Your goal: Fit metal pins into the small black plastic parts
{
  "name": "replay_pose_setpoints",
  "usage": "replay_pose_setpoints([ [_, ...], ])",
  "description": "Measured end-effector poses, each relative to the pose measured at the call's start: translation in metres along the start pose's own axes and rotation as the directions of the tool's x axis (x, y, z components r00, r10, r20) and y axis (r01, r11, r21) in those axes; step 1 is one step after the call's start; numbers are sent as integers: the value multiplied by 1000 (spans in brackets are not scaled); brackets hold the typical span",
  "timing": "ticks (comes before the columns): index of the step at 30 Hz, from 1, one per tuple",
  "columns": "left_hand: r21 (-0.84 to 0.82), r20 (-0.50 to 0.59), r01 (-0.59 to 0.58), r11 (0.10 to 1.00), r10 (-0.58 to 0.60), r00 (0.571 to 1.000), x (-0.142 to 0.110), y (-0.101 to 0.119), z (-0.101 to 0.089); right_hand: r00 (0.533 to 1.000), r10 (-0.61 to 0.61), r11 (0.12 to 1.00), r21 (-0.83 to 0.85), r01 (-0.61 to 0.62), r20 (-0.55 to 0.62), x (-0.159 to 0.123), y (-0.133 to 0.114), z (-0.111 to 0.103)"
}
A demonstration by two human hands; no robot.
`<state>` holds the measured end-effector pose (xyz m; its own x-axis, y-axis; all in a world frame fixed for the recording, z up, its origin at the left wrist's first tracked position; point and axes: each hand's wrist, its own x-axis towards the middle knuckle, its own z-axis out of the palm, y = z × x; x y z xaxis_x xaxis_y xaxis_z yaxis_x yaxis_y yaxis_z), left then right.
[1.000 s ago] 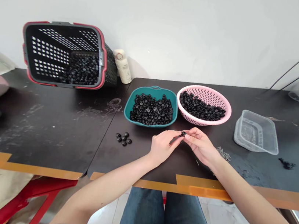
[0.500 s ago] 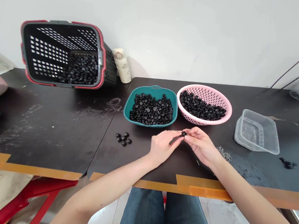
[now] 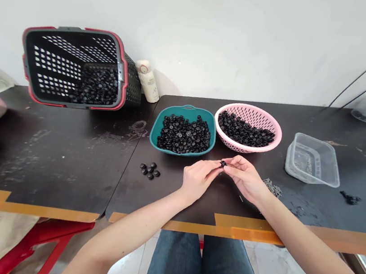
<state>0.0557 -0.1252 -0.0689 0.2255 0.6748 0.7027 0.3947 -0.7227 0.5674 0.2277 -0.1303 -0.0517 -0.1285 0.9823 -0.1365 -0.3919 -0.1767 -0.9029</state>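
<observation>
A small black round plastic part (image 3: pixel 222 164) is pinched between the fingertips of both hands, in front of the two basins. My left hand (image 3: pixel 197 178) grips it from the left, thumb and forefinger closed. From the other side, my right hand (image 3: pixel 243 176) is closed on the same part. Finer detail of the part is hidden by the fingers. Several black round caps (image 3: pixel 150 170) lie on the table left of my left hand. Beside my right wrist is a heap of small metal pins (image 3: pixel 273 187), partly covered by it.
A teal basin (image 3: pixel 151 139) and a pink colander (image 3: pixel 278 123) hold many black parts. A dark basket (image 3: pixel 126 79) lies tipped at the back left beside a white bottle (image 3: pixel 148 81). Right are a clear plastic tub (image 3: pixel 330 169) and a small black pile (image 3: pixel 350 198).
The view has shifted very slightly. Both hands stay together on the small black part, which looks turned a little between the fingertips.
</observation>
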Motion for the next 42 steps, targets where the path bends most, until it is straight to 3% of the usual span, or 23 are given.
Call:
replay_pose_setpoints([
  [12,-21,-38,2,1000,-2,999,3,3,-2,999,4,1000,-14,-3,51,-5,-1,4],
  [19,-22,-46,-61,998,60,997,3,5,-3,975,137,987,57,-149,175,-4,-3,2],
  [22,-41,-83,-59,997,56,995,5,5,-3,973,134,982,104,-156,190,-5,-3,3],
  [29,-28,49,-49,998,50,998,8,3,-5,972,-6,999,50,-6,234,-7,-3,4],
  [34,6,22,-101,995,101,995,6,1,-6,974,-125,986,-82,143,191,-7,0,4],
  [39,34,12,-104,994,103,995,6,1,-8,939,-286,886,-319,335,192,-9,-3,1],
  [42,39,4,-109,993,109,994,6,2,-9,913,-346,839,-364,405,218,-10,-5,1],
])
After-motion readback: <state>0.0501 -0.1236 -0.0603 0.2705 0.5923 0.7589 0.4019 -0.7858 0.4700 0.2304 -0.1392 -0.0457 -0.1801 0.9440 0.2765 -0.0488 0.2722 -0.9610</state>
